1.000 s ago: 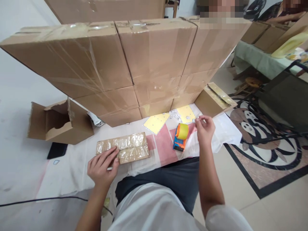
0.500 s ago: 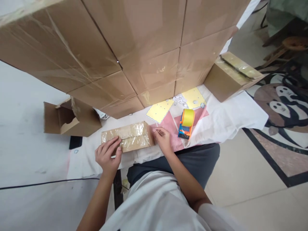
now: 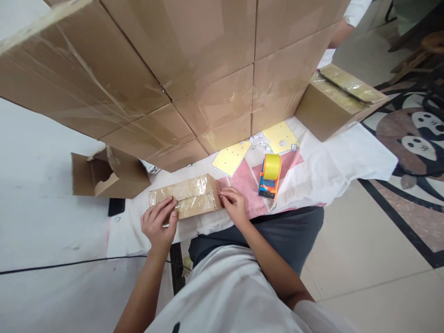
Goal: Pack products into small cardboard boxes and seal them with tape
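A small cardboard box wrapped in shiny clear tape lies on the white cloth before me. My left hand rests on the box's near left side, fingers laid flat on its top. My right hand is at the box's right end with fingertips pinched together against the edge; whatever they hold is too small to see. An orange and blue tape dispenser with a yellow roll stands to the right of my right hand, untouched.
A wall of stacked large cartons rises just behind the box. An opened empty carton lies at left, a taped carton at right. Two yellow perforated sheets lie on the cloth. A black cable crosses the floor.
My right hand came from the tape dispenser over to the box's right end. The view tilted down and closer to the cartons. My left hand stayed on the box.
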The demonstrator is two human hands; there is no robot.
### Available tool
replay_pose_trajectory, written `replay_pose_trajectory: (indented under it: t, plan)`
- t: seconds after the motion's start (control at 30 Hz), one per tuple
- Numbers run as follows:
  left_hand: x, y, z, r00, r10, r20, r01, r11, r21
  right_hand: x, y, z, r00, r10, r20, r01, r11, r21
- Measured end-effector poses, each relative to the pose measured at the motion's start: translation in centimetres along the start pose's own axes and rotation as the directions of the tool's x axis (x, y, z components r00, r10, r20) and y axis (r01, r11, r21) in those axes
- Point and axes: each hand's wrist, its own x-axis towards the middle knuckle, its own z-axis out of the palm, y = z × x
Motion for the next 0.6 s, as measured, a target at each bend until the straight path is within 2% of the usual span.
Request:
replay_pose_trajectory:
  t: [0.1,0.27,0.47,0.53,0.6]
  plan:
    - [0.0,0.0,0.0,1.0,0.013,0.017,-0.013,1.0,-0.005,0.2,0.1,-0.6,0.997,-0.026,0.072,0.029,0.999,-0.044]
    - [0.0,-0.1,0.0,0.999,0.043,0.032,-0.043,0.999,-0.016,0.2,-0.2,-2.3,0.936,-0.037,0.349,0.09,0.986,-0.138]
    - [0.0,0.3,0.3,0.999,0.031,0.009,-0.03,0.999,-0.018,-0.1,-0.6,-3.3,0.94,0.062,0.335,0.027,0.967,-0.255]
    - [-0.2,0.3,0.6,1.0,-0.013,-0.01,0.013,1.0,-0.002,0.2,-1.0,-3.4,0.898,0.054,0.436,0.093,0.947,-0.308]
    - [-0.4,-0.1,0.9,0.986,-0.143,-0.088,0.143,0.99,0.0,0.4,-1.4,-3.2,0.815,0.042,0.578,0.194,0.92,-0.341]
